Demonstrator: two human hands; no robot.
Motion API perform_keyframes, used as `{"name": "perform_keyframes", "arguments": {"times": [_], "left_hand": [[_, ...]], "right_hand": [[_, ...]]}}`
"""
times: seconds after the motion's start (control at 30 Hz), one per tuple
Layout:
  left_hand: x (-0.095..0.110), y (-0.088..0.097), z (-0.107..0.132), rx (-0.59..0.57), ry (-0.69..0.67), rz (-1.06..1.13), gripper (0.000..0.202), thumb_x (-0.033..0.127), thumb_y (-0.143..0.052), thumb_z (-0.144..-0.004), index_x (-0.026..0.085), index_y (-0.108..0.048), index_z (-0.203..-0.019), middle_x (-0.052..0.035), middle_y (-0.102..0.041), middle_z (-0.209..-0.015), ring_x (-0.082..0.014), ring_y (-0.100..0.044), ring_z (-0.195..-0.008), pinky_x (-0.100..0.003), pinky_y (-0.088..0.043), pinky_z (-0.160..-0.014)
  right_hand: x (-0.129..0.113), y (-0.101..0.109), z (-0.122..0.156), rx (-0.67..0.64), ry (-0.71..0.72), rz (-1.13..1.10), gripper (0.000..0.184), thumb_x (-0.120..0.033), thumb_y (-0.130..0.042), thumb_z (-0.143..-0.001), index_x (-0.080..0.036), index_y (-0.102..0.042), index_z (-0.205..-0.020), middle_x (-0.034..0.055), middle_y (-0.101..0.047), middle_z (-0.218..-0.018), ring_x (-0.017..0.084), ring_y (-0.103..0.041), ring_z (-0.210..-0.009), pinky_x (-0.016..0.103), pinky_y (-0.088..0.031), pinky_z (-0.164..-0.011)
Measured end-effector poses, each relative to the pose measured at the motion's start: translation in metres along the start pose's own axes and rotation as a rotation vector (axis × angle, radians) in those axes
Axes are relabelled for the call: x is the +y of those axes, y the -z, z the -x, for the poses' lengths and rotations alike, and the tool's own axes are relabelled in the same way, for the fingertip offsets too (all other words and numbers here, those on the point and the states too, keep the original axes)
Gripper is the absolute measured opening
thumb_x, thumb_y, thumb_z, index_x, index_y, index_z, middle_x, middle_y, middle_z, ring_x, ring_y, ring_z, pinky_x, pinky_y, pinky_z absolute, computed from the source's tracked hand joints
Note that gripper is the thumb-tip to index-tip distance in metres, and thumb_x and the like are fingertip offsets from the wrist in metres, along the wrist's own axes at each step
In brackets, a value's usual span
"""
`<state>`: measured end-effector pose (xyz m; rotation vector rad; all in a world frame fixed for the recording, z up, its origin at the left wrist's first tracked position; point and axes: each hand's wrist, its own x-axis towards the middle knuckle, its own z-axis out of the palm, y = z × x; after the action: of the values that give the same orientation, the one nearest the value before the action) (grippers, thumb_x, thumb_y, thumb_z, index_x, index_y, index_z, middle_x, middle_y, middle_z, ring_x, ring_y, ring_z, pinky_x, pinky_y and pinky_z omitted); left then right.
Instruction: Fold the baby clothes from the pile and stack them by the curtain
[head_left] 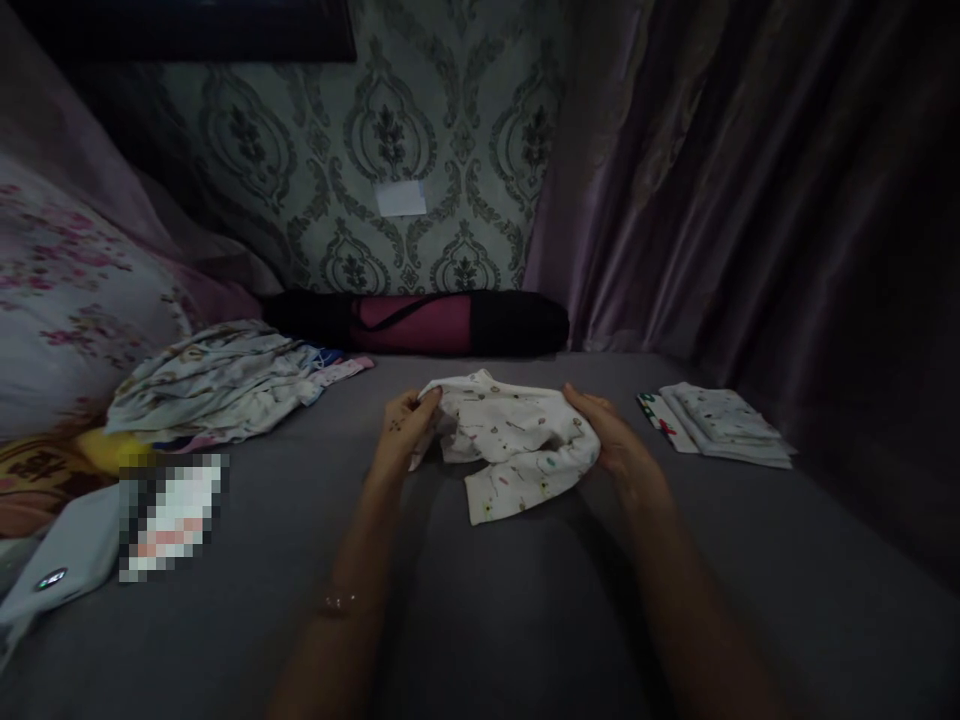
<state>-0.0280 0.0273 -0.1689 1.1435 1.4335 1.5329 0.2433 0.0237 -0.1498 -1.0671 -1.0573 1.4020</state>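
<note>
Between my hands is a small white printed garment (517, 425), which looks like a baby shirt, with one sleeve bent across its front toward me. My left hand (405, 425) pinches its left edge between thumb and fingers. At the opposite side, my right hand (600, 430) grips the right edge, the thumb on top and the other fingers mostly hidden behind the cloth. The garment is partly gathered, just above or on the grey bed sheet (510, 610); I cannot tell whether it touches.
Folded clothes (724, 425) lie stacked on the right. A loose heap of clothes (217, 380) is at the left, near a white power bank (71, 545) and a blurred-out item (176, 520). A black and maroon long bag (420, 322) lies along the wall; a curtain (675, 200) hangs right.
</note>
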Motion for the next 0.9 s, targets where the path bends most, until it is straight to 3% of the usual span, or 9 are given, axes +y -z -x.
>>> {"name": "perform_keyframes", "arguments": {"times": [0.13, 0.2, 0.3, 0.37, 0.47, 0.6, 0.73, 0.83, 0.9], "left_hand": [[-0.009, 0.000, -0.004, -0.002, 0.073, -0.022, 0.028, 0.039, -0.071, -0.069, 0.014, -0.058, -0.065, 0.0019, -0.051, -0.053, -0.0085, -0.048, -0.048, -0.018, -0.034, -0.045], [-0.016, -0.004, -0.005, -0.041, 0.038, 0.068, 0.033, 0.036, -0.073, -0.069, 0.015, -0.063, -0.094, -0.0046, -0.064, -0.080, -0.0128, -0.060, -0.067, -0.020, -0.044, -0.057], [-0.021, -0.015, -0.001, -0.129, -0.032, 0.069, 0.065, 0.036, -0.075, -0.068, 0.025, -0.052, -0.127, -0.0111, -0.058, -0.121, -0.0188, -0.062, -0.096, -0.027, -0.050, -0.074], [-0.018, -0.024, 0.006, -0.180, -0.063, -0.038, 0.057, 0.041, -0.073, -0.071, 0.022, -0.058, -0.122, -0.0125, -0.059, -0.119, -0.0212, -0.061, -0.096, -0.031, -0.050, -0.076], [-0.005, -0.037, 0.020, -0.294, -0.123, -0.108, 0.039, 0.046, -0.064, -0.079, 0.015, -0.067, -0.101, -0.0117, -0.066, -0.100, -0.0219, -0.062, -0.092, -0.033, -0.051, -0.079], [0.004, -0.051, 0.039, -0.378, -0.194, -0.149, 0.048, 0.046, -0.068, -0.076, 0.016, -0.061, -0.113, -0.0108, -0.064, -0.103, -0.0219, -0.061, -0.095, -0.031, -0.051, -0.076], [-0.007, -0.055, 0.043, -0.363, -0.283, -0.280, 0.062, 0.042, -0.077, -0.065, 0.021, -0.056, -0.120, -0.0100, -0.058, -0.115, -0.0245, -0.055, -0.106, -0.033, -0.048, -0.082], [-0.013, -0.053, 0.040, -0.423, -0.257, -0.215, 0.049, 0.030, -0.073, -0.067, 0.021, -0.060, -0.113, -0.0077, -0.060, -0.111, -0.0229, -0.056, -0.103, -0.032, -0.047, -0.084], [-0.012, -0.053, 0.039, -0.491, -0.132, -0.119, 0.033, 0.022, -0.066, -0.070, 0.019, -0.064, -0.103, -0.0052, -0.064, -0.099, -0.0200, -0.060, -0.092, -0.028, -0.048, -0.076]], "right_hand": [[-0.001, -0.006, 0.001, -0.051, -0.100, -0.026, 0.023, -0.032, -0.078, -0.068, -0.016, -0.068, -0.079, 0.0022, -0.070, -0.069, 0.013, -0.062, -0.057, 0.021, -0.049, -0.051], [0.000, -0.009, 0.001, -0.072, -0.086, -0.030, 0.021, -0.025, -0.075, -0.072, -0.018, -0.069, -0.091, 0.0012, -0.071, -0.076, 0.012, -0.063, -0.059, 0.019, -0.051, -0.052], [0.003, -0.011, 0.000, -0.107, -0.124, -0.027, 0.018, -0.023, -0.067, -0.080, -0.018, -0.067, -0.098, 0.0000, -0.068, -0.067, 0.009, -0.060, -0.048, 0.017, -0.048, -0.043], [0.004, -0.013, -0.001, -0.151, -0.164, -0.048, 0.016, -0.025, -0.060, -0.086, -0.016, -0.066, -0.098, 0.0031, -0.069, -0.067, 0.011, -0.063, -0.052, 0.018, -0.050, -0.046], [0.005, -0.017, -0.002, -0.235, -0.209, -0.123, 0.028, -0.031, -0.043, -0.096, -0.013, -0.064, -0.101, 0.0111, -0.073, -0.084, 0.017, -0.070, -0.076, 0.025, -0.056, -0.064], [0.007, -0.025, -0.001, -0.310, -0.258, -0.142, 0.047, -0.039, -0.024, -0.101, -0.013, -0.062, -0.105, 0.0143, -0.071, -0.101, 0.018, -0.069, -0.090, 0.032, -0.054, -0.081], [0.012, -0.036, 0.004, -0.315, -0.183, -0.034, 0.052, -0.050, -0.025, -0.099, -0.016, -0.061, -0.112, 0.0136, -0.068, -0.113, 0.020, -0.065, -0.102, 0.037, -0.048, -0.093], [0.009, -0.042, 0.010, -0.352, -0.087, 0.104, 0.056, -0.059, -0.035, -0.093, -0.016, -0.063, -0.113, 0.0132, -0.071, -0.106, 0.022, -0.066, -0.101, 0.039, -0.047, -0.094], [0.004, -0.043, 0.012, -0.294, -0.002, 0.222, 0.060, -0.065, -0.039, -0.089, -0.015, -0.066, -0.109, 0.0128, -0.074, -0.092, 0.023, -0.068, -0.094, 0.039, -0.049, -0.088]]}}
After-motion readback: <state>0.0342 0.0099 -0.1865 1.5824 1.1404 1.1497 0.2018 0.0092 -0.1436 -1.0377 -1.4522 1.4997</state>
